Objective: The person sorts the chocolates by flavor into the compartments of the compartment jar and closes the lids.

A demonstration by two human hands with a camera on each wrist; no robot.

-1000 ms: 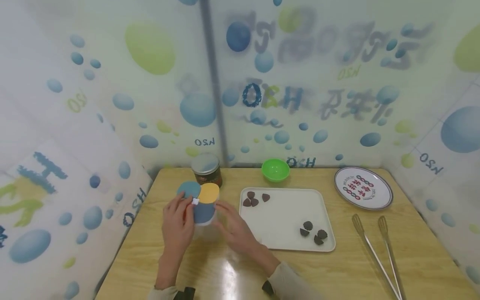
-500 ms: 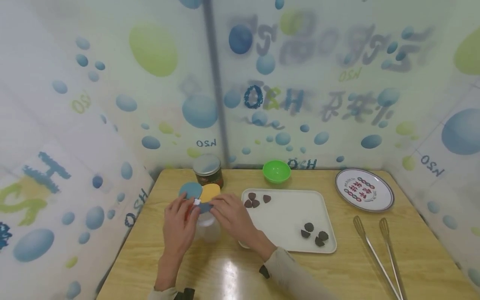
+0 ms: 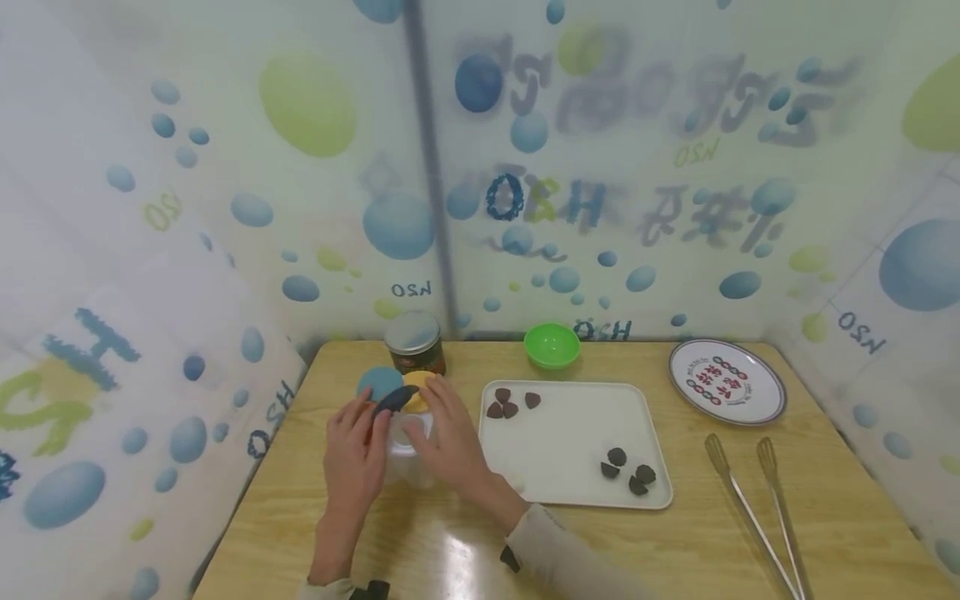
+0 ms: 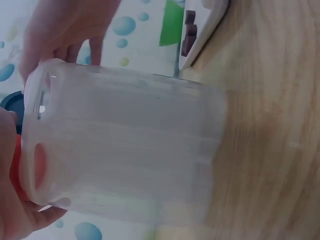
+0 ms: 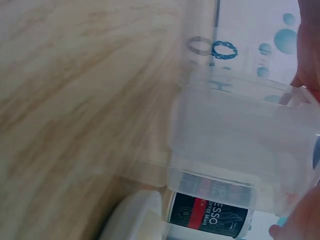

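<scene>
A translucent plastic container (image 4: 130, 145) stands in front of me, its lid made of coloured flaps. The teal flap (image 3: 381, 384) and yellow flap (image 3: 417, 385) lie at the far side. A dark blue flap (image 3: 395, 401) is tipped up, baring a round opening. My left hand (image 3: 352, 446) grips the lid's left side, its thumb by the raised flap; a red flap (image 4: 16, 172) shows beside it in the left wrist view. My right hand (image 3: 453, 442) holds the right side, fingers near the yellow flap and thumb at the opening.
A white tray (image 3: 562, 442) with several dark brown pieces lies to the right. Behind stand a lidded can (image 3: 417, 358) and a green bowl (image 3: 552, 346). A patterned plate (image 3: 727, 410) and two long wire-headed metal tools (image 3: 752, 500) lie farther right.
The dark blue flap has swung up from lying flat, uncovering the opening. My right hand moved from the flap's outer edge inward over the lid; the left hand stayed nearly in place.
</scene>
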